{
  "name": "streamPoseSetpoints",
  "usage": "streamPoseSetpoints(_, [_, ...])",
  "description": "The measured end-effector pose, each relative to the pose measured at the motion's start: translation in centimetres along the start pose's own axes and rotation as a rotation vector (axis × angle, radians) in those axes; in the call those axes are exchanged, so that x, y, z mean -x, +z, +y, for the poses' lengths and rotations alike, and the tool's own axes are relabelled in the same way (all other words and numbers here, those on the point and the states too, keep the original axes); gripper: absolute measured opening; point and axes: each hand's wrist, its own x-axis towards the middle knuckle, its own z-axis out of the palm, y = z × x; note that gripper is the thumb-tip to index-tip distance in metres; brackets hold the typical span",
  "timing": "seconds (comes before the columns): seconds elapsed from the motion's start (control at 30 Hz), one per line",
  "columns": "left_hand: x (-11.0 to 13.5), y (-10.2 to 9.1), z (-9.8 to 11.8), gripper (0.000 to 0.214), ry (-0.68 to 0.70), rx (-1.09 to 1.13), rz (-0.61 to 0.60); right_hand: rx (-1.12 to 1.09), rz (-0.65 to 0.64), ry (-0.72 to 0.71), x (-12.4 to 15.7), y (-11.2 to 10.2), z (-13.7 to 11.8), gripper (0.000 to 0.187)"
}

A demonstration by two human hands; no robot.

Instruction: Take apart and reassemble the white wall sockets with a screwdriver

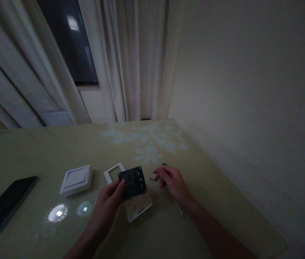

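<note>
While left grip (110, 197) pinches a black plate (134, 182), right grip (173, 181) curls, its contents unclear.

Matt plastic module (134, 182), smooth glossy tabletop (44, 151), cloth curtains (130, 64)

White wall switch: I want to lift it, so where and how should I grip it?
Probably pinch the white wall switch by opposite side walls, coming from above: it lies face up, and its thick body leaves those walls exposed above the table.
</note>
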Motion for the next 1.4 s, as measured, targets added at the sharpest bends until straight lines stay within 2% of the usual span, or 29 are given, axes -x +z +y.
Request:
streamPoseSetpoints(0.1, [-0.8,-0.9,0.1,0.066,-0.032,0.124,0.079,0.177,0.059,-0.08,-0.7,-2.6,0.1,0.039])
streamPoseSetpoints(0.2, [-1.4,-1.7,0.2,0.066,-0.047,0.153,0.084,0.388,0.088,-0.17,-1.0,-4.2,0.3,0.022])
streamPoseSetpoints(0.27, [-1.6,-2.1,0.3,0.065,-0.025,0.099,0.073,0.53,0.085,-0.22,-1.0,-3.9,0.4,0.016])
streamPoseSetpoints(0.37, [-1.4,-2.0,0.7,0.061,0.068,-0.078,0.049,0.739,0.031,-0.284,-1.0,-1.8,0.9,0.012])
streamPoseSetpoints(0.5, [-1.1,-1.7,1.1,0.038,0.324,-0.379,-0.018,0.96,-0.021,-0.333,-1.3,1.0,1.5,0.008])
streamPoseSetpoints(0.63, [-0.9,-2.3,0.8,0.017,0.706,-0.651,-0.142,1.079,-0.036,-0.368,-1.5,1.2,2.1,0.009])
streamPoseSetpoints(0.77, [-0.4,-3.5,0.0,0.025,1.023,-0.861,-0.273,1.108,-0.029,-0.396,-1.2,0.3,2.3,0.009])
streamPoseSetpoints(0.93, [0.0,-3.7,0.1,0.029,1.203,-1.04,-0.388,1.059,-0.019,-0.411,-0.8,-0.2,2.0,0.011])
streamPoseSetpoints(1.03, [0.0,-3.2,0.2,0.032,1.198,-1.056,-0.469,1.001,-0.007,-0.416,-0.5,-0.2,1.7,0.009])
streamPoseSetpoints(1.13, [0.0,-2.7,-0.1,0.025,1.076,-1.053,-0.492,0.929,0.005,-0.415,-0.3,-0.1,1.4,0.007])
streamPoseSetpoints(1.3, [-0.3,-2.1,-0.9,0.029,0.846,-0.985,-0.438,0.786,0.019,-0.405,0.0,0.1,0.9,0.007])
streamPoseSetpoints(1.4, [-0.6,-2.3,-0.6,0.029,0.799,-0.88,-0.396,0.689,0.02,-0.388,0.1,0.4,0.6,0.007])
